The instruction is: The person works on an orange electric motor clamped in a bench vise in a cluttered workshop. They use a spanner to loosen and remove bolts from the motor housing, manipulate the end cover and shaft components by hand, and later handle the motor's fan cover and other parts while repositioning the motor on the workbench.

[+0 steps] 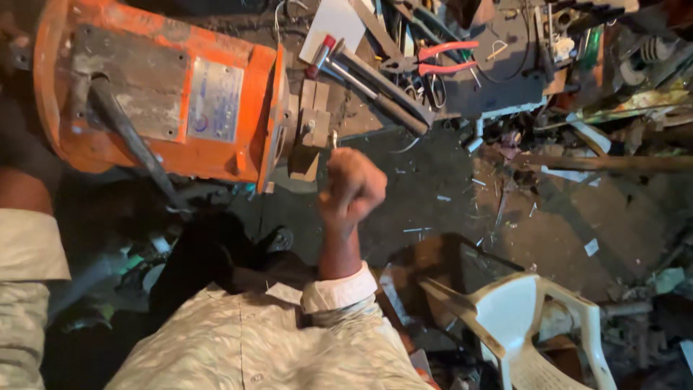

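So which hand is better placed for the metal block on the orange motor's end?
Right, likely: the right hand is fisted just beside the metal block; the left hand is out of view.

The orange motor (159, 94) runs off the left edge; the curled fingers (354, 184) hide any contents.

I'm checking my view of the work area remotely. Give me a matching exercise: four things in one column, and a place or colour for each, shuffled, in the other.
Things:
1. motor housing
2. plastic chair
3. pliers
4. right hand

Descriptions:
A. white, lower right of the view
B. orange, with a grey plate, upper left
C. clenched, just below the coupling block at the motor's end
D. red handles, lying among the tools at the top

Pairs: 1-B, 2-A, 3-D, 4-C
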